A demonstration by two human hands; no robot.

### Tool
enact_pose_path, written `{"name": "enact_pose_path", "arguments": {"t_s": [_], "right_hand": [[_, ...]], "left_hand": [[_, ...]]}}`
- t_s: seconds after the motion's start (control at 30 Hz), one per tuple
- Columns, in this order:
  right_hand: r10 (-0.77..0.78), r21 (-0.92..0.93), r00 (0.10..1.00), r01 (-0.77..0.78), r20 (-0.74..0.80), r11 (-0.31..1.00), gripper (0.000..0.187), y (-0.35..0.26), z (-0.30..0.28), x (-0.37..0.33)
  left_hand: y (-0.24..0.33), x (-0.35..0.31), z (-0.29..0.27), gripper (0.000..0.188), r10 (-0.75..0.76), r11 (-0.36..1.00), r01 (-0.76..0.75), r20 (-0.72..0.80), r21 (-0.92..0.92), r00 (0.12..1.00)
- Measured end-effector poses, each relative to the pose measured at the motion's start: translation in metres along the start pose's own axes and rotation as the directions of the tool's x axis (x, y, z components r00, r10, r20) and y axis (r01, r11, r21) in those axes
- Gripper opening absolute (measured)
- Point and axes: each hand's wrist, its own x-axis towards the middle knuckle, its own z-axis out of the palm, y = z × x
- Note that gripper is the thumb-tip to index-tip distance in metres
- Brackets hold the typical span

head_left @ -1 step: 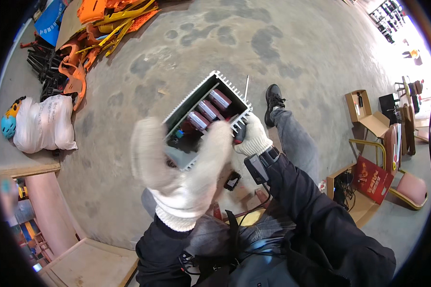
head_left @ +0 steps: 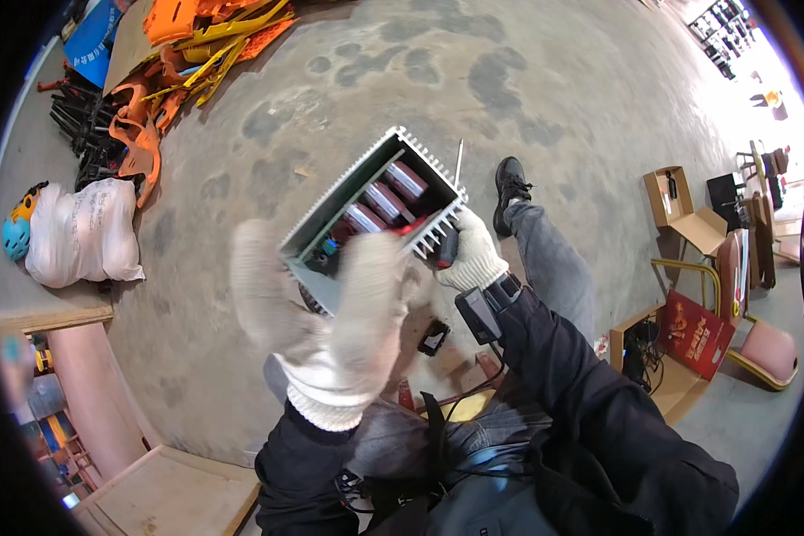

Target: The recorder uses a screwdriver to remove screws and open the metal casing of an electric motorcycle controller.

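Since the earlier frame, the gloved left hand (head_left: 330, 344) and the open, finned metal case (head_left: 344, 198) have shifted slightly leftward, the case turning a little, while the gloved right hand (head_left: 473, 255) has stayed nearly in place. Well to the left of the case, a blue-and-orange helmet (head_left: 16, 230) sits just beside a bulging white sack (head_left: 85, 232). Orange and yellow plastic parts (head_left: 207, 54) are heaped to the case's upper left.

The left hand rises from below the case, forearm near upright in a dark sleeve (head_left: 299, 473). Its fingers and thumb, blurred, spread in a V at the case's lower left corner; that grip is wide, and I cannot tell whether it presses on the metal.

The case is tilted, its opening facing the viewer, with three shiny purplish-brown cylinders (head_left: 386, 204) in a slanting row inside. Against its right corner, the right hand's grip is closed around a dark handle (head_left: 445, 250); a thin metal shaft (head_left: 460, 163) shows past that corner. The right forearm slants up toward the case from its lower right, a black device (head_left: 478, 314) strapped at the wrist. Farther right of the case stands a red box (head_left: 695, 338), near a pink-seated chair (head_left: 766, 354).
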Motion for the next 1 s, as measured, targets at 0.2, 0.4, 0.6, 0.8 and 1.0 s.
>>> {"name": "enact_pose_path", "arguments": {"t_s": [0.2, 0.4, 0.6, 0.8, 1.0], "right_hand": [[0.107, 0.084, 0.993, -0.111, 0.053, 0.990, 0.029, 0.001, 0.006, -0.007], [0.137, 0.048, 0.990, -0.138, 0.013, 0.989, 0.032, 0.017, 0.029, -0.026], [0.097, -0.184, 0.981, -0.127, -0.166, 0.975, 0.036, 0.022, 0.042, -0.031], [0.118, -0.320, 0.984, -0.155, -0.130, 0.935, 0.041, 0.021, 0.024, -0.020], [0.103, -0.469, 0.978, -0.178, -0.180, 0.865, 0.048, 0.016, 0.027, -0.017]], "left_hand": [[-0.026, -0.040, 0.020, 0.076, -0.553, 0.642, 0.691, 0.423, -0.333, 0.717], [-0.047, -0.056, 0.056, 0.066, -0.491, 0.211, 0.707, 0.553, -0.675, 0.674], [-0.064, -0.058, 0.057, 0.053, -0.639, -0.085, 0.723, 0.594, -0.686, 0.489], [-0.086, -0.069, 0.069, 0.069, -0.631, -0.181, 0.659, 0.600, -0.730, 0.491], [-0.091, -0.073, 0.072, 0.082, -0.615, -0.177, 0.700, 0.633, -0.692, 0.470]]}}
